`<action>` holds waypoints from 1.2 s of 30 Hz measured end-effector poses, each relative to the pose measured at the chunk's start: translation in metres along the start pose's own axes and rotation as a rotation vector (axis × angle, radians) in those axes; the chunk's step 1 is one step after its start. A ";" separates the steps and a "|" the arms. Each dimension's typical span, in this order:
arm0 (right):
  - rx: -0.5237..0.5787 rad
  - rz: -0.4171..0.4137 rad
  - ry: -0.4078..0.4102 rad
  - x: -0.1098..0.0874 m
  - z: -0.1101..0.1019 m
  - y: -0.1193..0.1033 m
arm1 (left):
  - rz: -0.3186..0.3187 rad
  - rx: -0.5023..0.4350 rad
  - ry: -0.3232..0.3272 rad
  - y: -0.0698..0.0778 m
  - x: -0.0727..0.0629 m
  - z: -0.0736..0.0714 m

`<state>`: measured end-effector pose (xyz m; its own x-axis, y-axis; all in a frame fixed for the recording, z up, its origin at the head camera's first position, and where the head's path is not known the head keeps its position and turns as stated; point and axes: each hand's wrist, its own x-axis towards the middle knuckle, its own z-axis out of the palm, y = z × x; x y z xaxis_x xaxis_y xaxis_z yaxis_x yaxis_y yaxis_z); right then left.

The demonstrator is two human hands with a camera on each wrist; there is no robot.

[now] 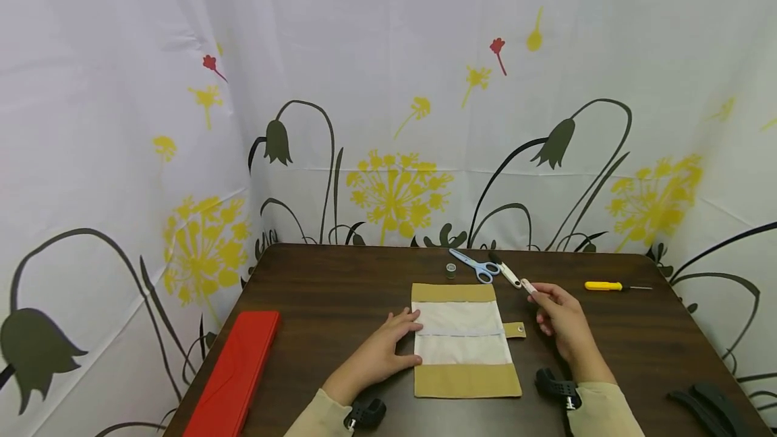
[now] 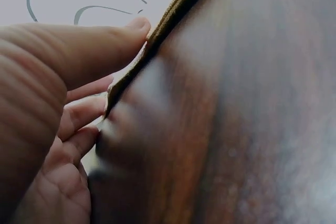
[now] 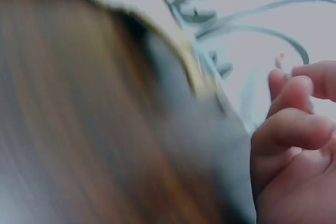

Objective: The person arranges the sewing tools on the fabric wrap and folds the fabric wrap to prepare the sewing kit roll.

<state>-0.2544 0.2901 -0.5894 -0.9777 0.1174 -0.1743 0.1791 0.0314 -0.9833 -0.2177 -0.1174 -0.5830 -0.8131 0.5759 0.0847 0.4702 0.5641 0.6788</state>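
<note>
A tan and white fabric pouch (image 1: 461,349) lies opened flat on the dark table, with a snap tab on its right side. My left hand (image 1: 384,349) rests at its left edge, fingers extended and thumb apart; in the left wrist view the thumb touches the pouch's edge. Above the table, to the right of the pouch, my right hand (image 1: 563,321) pinches a small slim white object (image 1: 528,286) between thumb and fingers. Its exact kind cannot be told. Close to it lies a white-handled tool with a dark end (image 1: 508,274).
Light blue scissors (image 1: 476,264) and a small spool (image 1: 450,270) lie behind the pouch. A yellow-handled awl-like tool (image 1: 603,286) is at right. The red box (image 1: 233,373) stands at left, and a black object (image 1: 710,410) at the front right corner.
</note>
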 end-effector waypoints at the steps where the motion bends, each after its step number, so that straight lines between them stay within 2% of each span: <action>1: 0.055 -0.010 -0.019 -0.001 0.005 -0.001 | -0.004 0.003 -0.004 0.000 0.000 0.001; 4: 0.153 -0.038 -0.088 -0.008 0.019 -0.008 | -0.021 0.005 -0.016 0.000 0.001 0.002; 8: 0.148 -0.040 -0.161 -0.018 0.043 -0.021 | -0.020 0.009 -0.013 0.000 0.001 0.004; 14: 0.195 -0.023 -0.256 -0.028 0.098 -0.035 | 0.016 -0.010 0.011 -0.006 -0.002 0.001; 19: 0.235 -0.037 -0.268 -0.029 0.136 -0.042 | -0.018 -0.008 0.004 -0.008 -0.002 -0.001; 22: 0.296 -0.037 -0.281 -0.025 0.152 -0.035 | -0.048 -0.017 0.006 -0.007 -0.002 -0.001; 25: 0.356 -0.021 -0.269 -0.020 0.163 -0.018 | -0.052 -0.022 0.012 -0.007 -0.002 0.001; 30: 0.393 -0.051 -0.187 -0.015 0.166 0.006 | -0.028 -0.020 0.010 -0.006 -0.001 0.003; 36: 0.345 -0.079 -0.229 -0.012 0.163 0.011 | -0.026 -0.025 0.005 -0.003 0.001 0.003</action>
<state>-0.2586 0.1272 -0.6064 -0.9931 -0.0967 -0.0662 0.0930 -0.3073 -0.9471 -0.2189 -0.1173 -0.5870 -0.8269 0.5580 0.0704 0.4400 0.5638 0.6990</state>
